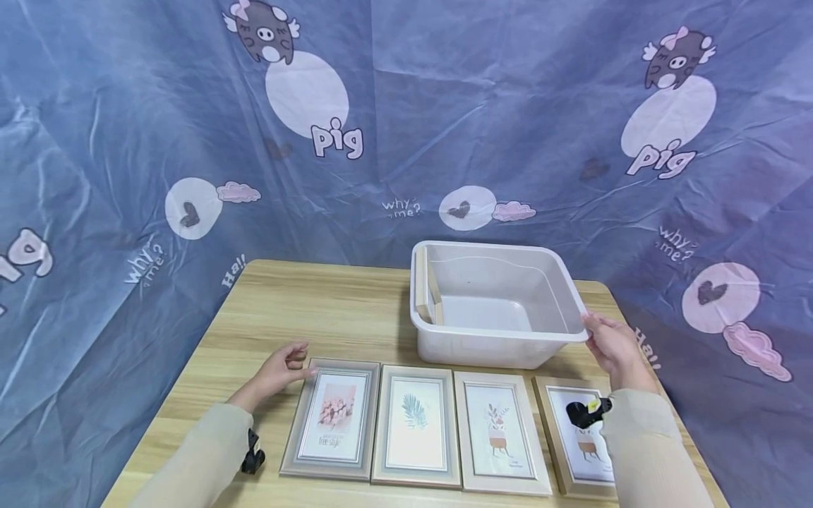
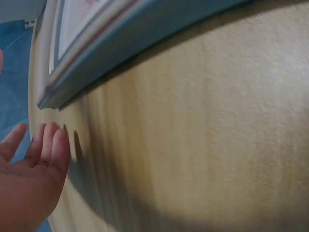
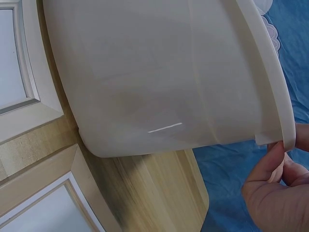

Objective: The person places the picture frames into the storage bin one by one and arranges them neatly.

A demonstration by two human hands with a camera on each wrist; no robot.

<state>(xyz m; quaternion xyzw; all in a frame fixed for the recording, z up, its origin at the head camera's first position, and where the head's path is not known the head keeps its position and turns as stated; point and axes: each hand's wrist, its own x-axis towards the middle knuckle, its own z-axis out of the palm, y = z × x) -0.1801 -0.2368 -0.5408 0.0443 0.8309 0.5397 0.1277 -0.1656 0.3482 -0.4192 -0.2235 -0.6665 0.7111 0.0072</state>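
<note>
A pale grey plastic bin (image 1: 489,346) stands at the back right of the table. My right hand (image 1: 615,344) pinches its front right rim corner, the thumb under the lip in the right wrist view. Inside, a light wooden frame (image 1: 422,286) leans at the left wall, partly hidden. My left hand (image 1: 279,370) is beside the top left corner of the leftmost picture frame (image 1: 336,416), which shows pink flowers. Its fingers are loosely bent around nothing; whether the thumb touches the frame I cannot tell.
Right of the flower frame lie a leaf-print frame (image 1: 416,427), a potted-plant frame (image 1: 498,434) and a wooden frame (image 1: 581,437) partly covered by my right arm. All lie on the wood-grain table (image 1: 305,296). A blue printed cloth (image 1: 406,127) hangs behind.
</note>
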